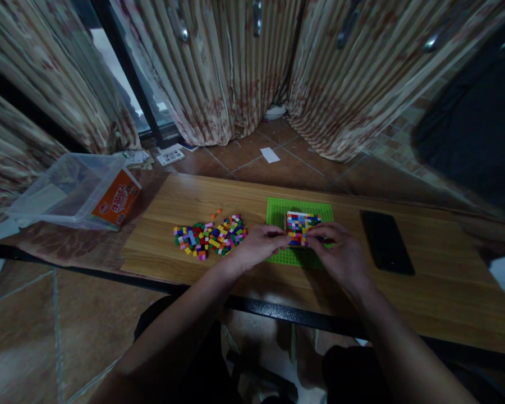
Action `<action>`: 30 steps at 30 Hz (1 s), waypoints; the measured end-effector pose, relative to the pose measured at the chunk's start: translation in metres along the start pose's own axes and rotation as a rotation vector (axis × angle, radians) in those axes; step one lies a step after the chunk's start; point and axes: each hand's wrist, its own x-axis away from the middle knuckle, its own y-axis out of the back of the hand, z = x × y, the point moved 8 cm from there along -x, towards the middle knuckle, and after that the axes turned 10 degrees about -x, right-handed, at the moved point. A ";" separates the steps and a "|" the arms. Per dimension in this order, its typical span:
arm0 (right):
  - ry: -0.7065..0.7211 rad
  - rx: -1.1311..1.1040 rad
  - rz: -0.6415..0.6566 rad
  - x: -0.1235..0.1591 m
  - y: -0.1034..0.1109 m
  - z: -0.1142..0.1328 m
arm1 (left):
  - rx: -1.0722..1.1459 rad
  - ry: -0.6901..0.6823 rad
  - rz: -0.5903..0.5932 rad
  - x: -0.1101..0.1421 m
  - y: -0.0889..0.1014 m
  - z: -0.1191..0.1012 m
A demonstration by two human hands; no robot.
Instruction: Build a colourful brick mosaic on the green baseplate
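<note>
A multicoloured structure of toy bricks (299,221) stands on a green studded baseplate (278,209) on the wooden table. My left hand (261,244) is at its left front corner, thumb and fingers closed against the side. From the right, my right hand (340,248) reaches over the structure's front right part, fingertips pinched together on it. Whether a small loose brick is between those fingertips cannot be made out. Left of the baseplate lies a spread pile of loose toy bricks (210,237) in many colours, with several orange pieces (216,213) just behind it.
A black phone-like slab (387,241) lies on the table (441,269) to the right. At the far left stands a clear plastic bin (67,191) with an orange label. Striped curtains (219,73) hang behind, above a tiled floor with a white paper (270,155).
</note>
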 end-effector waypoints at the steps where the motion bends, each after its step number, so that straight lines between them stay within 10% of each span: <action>1: -0.002 0.002 -0.007 0.000 0.000 0.000 | -0.002 0.001 -0.002 0.000 0.000 0.000; 30: 0.380 0.157 0.168 0.007 -0.016 0.015 | -0.013 0.003 0.017 -0.003 -0.001 0.006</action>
